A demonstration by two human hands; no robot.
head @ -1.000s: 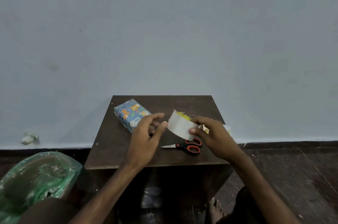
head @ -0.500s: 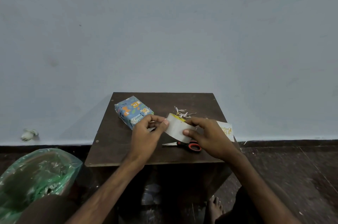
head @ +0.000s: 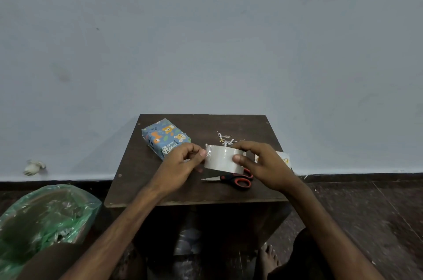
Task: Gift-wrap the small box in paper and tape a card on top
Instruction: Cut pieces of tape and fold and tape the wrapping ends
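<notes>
The small box [head: 165,137], wrapped in blue paper with cartoon animals, lies at the back left of the dark wooden table [head: 146,183]. A wide roll of clear tape [head: 222,159] is held above the table's middle. My right hand [head: 263,165] grips the roll from the right. My left hand [head: 180,165] pinches the tape's loose end at the roll's left edge. A white card [head: 283,159] with yellow print lies at the table's right edge, mostly hidden behind my right hand.
Scissors [head: 233,179] with red and black handles lie on the table under the roll. Paper scraps [head: 225,139] sit behind the roll. A green plastic bag [head: 43,218] stands on the floor at left. A bare foot [head: 269,256] rests below the table.
The roll has come down closer to the table. My left hand has gone from spread fingers beside the roll to a pinch on its left edge.
</notes>
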